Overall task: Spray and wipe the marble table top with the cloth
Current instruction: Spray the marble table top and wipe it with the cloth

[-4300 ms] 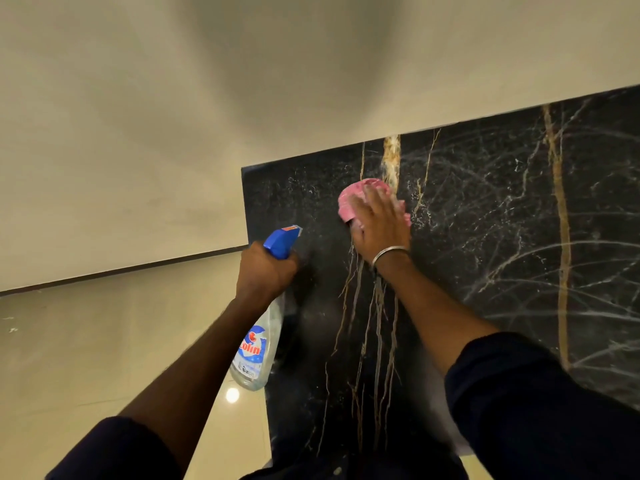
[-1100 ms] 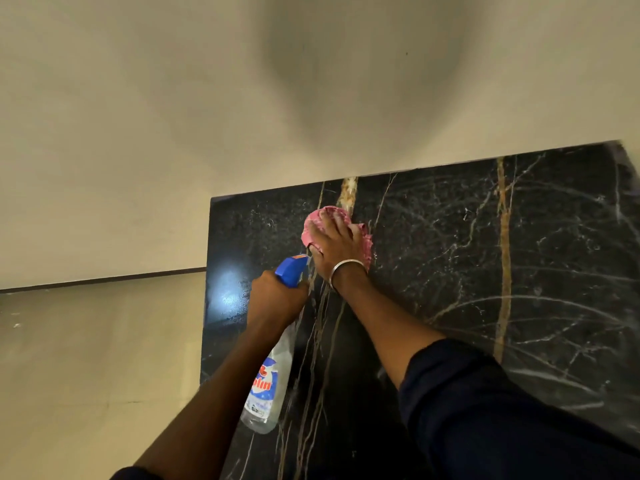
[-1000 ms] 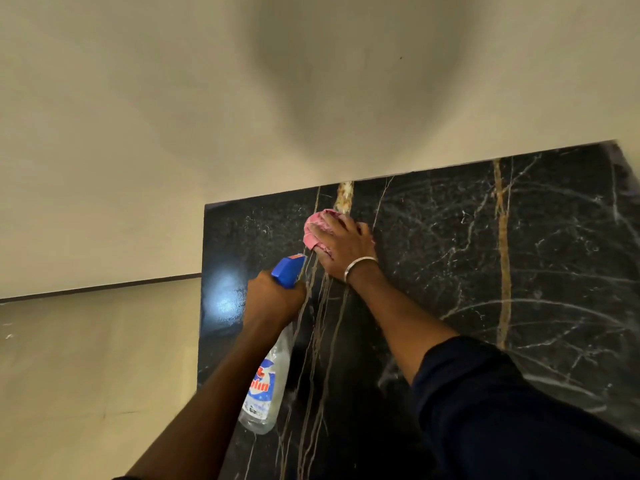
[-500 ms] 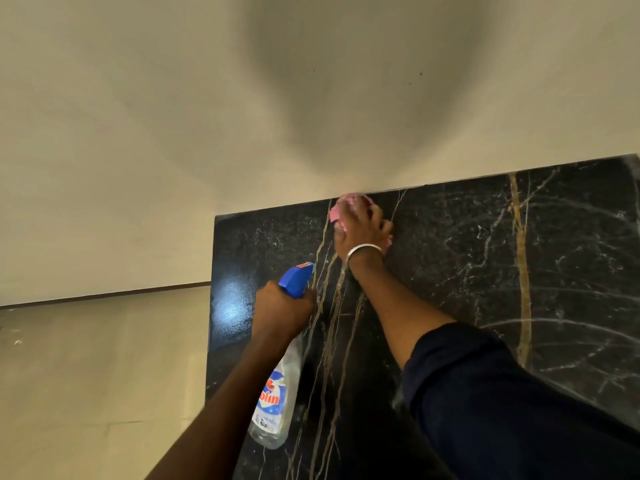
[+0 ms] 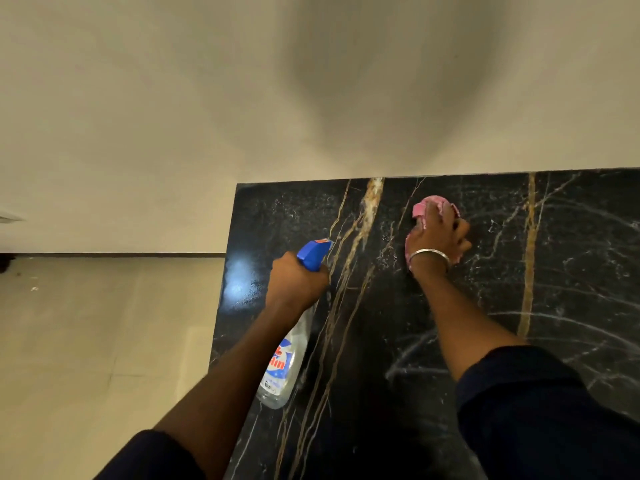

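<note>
While the big black marble worktop point(image 5: 485, 341) fills the right and lower part of the view, with gold and white lines running across it, it sits tight against a plain pale wall point(image 5: 173, 98), and a pale floor point(image 5: 86, 358) shows past its left edge. Wet, smooth stone like this could make the cloth slide faster than the person means, so the wiping arm could slip toward the wall and bump it. The left hand point(image 5: 294, 282) is wrapped tight around the neck of the spray bottle point(image 5: 287, 355), which hangs over the left part of the worktop with its blue nozzle point(image 5: 313, 254) pointing up toward the far edge. The bottle is close to the left edge, so if that grip lets go the bottle may drop to the floor. A squeeze by mistake could also send spray onto the wall and not the stone. The right hand point(image 5: 438, 237) is pressed flat on the pink cloth point(image 5: 433, 207), holding it down near the far edge of the worktop, just beside the wall. The cloth is bunched small under the hand, so it may miss spots or leave streaks. A thin metal bangle point(image 5: 429, 254) sits on the right wrist and could scratch the shiny stone if the wrist dips low.
</note>
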The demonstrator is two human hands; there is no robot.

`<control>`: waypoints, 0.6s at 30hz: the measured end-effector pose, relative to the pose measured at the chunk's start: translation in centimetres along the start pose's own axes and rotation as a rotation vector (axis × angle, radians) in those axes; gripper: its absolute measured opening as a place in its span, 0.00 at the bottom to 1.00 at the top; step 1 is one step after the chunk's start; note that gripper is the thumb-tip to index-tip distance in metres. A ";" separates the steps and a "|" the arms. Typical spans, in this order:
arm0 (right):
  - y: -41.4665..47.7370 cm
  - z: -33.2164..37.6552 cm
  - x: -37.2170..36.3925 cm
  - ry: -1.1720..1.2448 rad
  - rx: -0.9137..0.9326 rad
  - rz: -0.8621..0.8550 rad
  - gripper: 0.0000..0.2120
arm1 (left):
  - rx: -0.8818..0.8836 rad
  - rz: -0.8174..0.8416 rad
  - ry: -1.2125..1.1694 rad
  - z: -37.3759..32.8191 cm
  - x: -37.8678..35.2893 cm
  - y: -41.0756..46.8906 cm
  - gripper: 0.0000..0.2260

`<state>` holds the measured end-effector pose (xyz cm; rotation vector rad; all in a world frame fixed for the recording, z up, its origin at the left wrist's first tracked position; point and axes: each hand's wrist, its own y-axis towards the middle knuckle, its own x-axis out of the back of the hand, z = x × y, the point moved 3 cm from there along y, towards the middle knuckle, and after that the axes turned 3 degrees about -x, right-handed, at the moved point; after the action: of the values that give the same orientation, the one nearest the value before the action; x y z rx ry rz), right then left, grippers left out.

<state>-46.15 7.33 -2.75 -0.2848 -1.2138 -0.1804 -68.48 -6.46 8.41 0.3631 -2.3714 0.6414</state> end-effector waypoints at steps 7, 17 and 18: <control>-8.7 7.6 -3.2 -0.001 0.343 0.186 0.29 | 0.038 -0.032 0.024 0.5 -0.8 -0.8 0.09; -4.4 -1.5 -0.3 -0.044 0.299 0.087 0.25 | 0.020 0.009 0.021 0.1 -1.2 -0.9 0.09; -3.4 -3.1 0.4 -0.034 0.239 0.060 0.24 | 0.010 0.005 0.021 0.0 -1.2 -1.0 0.09</control>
<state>-44.19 3.08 -2.96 -0.1162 -1.2457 0.0217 -67.14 -7.22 7.96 0.3534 -2.3508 0.6559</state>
